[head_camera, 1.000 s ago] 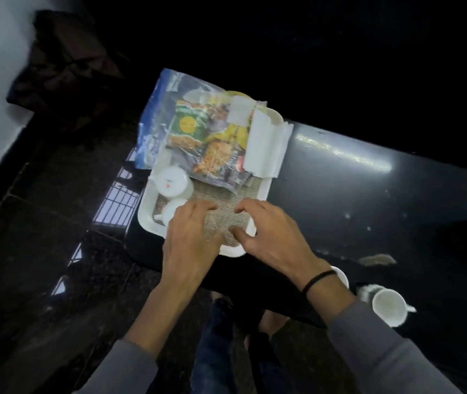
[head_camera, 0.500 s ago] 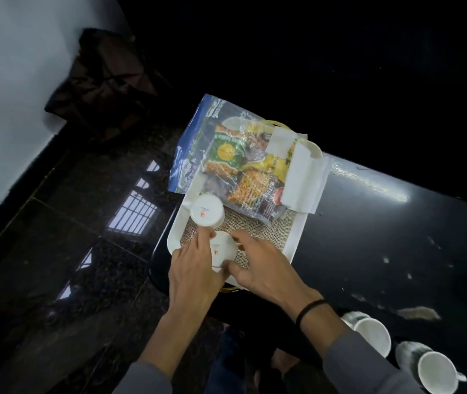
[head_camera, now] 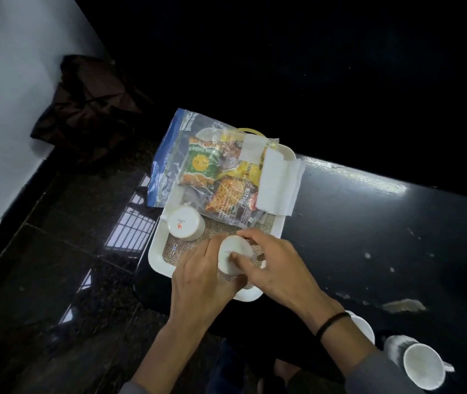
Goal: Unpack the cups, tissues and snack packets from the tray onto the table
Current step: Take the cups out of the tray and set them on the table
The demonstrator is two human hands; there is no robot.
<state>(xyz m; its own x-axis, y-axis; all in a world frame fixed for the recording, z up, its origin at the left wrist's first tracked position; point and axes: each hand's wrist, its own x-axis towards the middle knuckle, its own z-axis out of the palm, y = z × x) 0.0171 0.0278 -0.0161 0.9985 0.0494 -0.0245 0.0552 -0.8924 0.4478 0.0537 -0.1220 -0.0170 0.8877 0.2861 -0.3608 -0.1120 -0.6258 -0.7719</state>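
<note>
On the near end of a white rectangular plastic tray [head_camera: 155, 251] lined with a coarse burlap mat [head_camera: 175, 247], both hands close around a small white ceramic cup turned upside down [head_camera: 233, 253]. From the left side of the cup, the left hand [head_camera: 201, 282] curls its fingers against the cup's wall, and the right hand [head_camera: 279, 265] reaches over from the right with its fingers bent onto the cup's upturned base; I cannot tell whether the cup is lifted off the mat or resting on it. Just beyond, a second upturned white cup with a small orange mark on its base [head_camera: 183, 223] stands on the tray's left side. Farther back, a clear plastic bag with a blue edge [head_camera: 169, 155] lies across the tray and overhangs its left rim, holding green, yellow and orange snack packets [head_camera: 201, 166]. A stack of folded white tissues [head_camera: 279, 180] lies on the tray's far right corner, jutting past the rim. The tray sits at the left end of a glossy black table [head_camera: 368, 237]. Near the right wrist, which wears a black band [head_camera: 331, 322], two more white cups stand mouth-up on the table: one partly hidden behind the wrist [head_camera: 364, 328], the other, with a handle, at the lower right [head_camera: 423, 368].
</note>
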